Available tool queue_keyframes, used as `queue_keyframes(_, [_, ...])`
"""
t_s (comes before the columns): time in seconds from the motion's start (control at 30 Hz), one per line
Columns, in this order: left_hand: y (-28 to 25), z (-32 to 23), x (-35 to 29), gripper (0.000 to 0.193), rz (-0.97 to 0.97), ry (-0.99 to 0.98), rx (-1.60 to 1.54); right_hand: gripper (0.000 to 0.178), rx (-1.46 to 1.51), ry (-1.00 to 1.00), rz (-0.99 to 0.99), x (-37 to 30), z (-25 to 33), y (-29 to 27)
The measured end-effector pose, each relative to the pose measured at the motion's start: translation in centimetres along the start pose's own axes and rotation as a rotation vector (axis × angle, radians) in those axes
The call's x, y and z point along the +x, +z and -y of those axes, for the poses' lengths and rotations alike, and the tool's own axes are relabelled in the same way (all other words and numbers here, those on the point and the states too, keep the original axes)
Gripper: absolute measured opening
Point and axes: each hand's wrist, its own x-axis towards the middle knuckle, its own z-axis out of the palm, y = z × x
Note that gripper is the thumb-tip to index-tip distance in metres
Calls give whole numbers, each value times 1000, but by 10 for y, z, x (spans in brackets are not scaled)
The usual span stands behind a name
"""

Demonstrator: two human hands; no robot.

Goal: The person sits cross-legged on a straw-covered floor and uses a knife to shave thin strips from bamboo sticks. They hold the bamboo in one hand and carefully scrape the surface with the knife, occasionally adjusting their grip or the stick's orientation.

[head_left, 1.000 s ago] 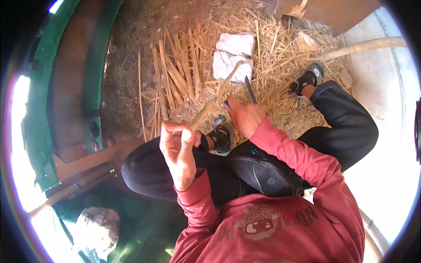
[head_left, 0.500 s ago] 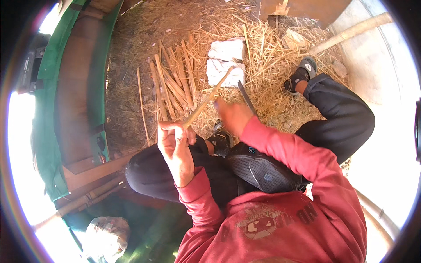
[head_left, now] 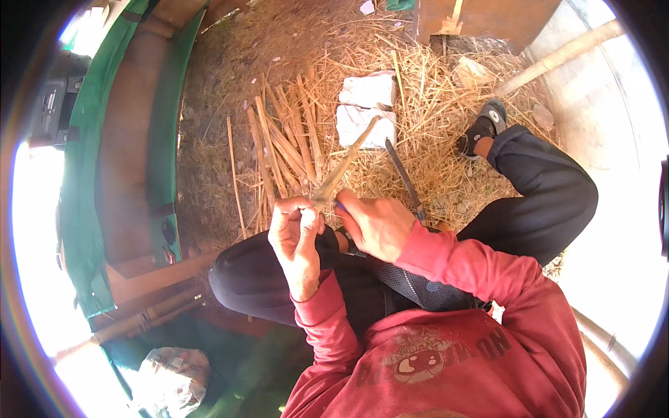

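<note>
The pale strip (head_left: 346,161) slants forward and to the right, its long axis running from the left hand (head_left: 296,240) to a far tip seen against a white block (head_left: 366,129). The left thumb and fingers pinch its near end; the right hand (head_left: 380,226), just beside it, curls around a mostly hidden dark-blue item (head_left: 340,206). A translucent bag (head_left: 173,380) stands lower left, contents unclear.
</note>
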Motion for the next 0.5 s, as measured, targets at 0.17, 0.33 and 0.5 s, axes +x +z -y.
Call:
queue_keyframes(0.17, [-7,0,6,6,-143,-30,-93,16,-78,33,28,16,-4,13])
queue_keyframes(0.33, [-3,2,4,6,-98,-6,-84,19,-147,119,49,19,-28,12])
queue_keyframes(0.5, [4,1,2,8,-91,-3,-95,19,-67,91,85,17,-15,6])
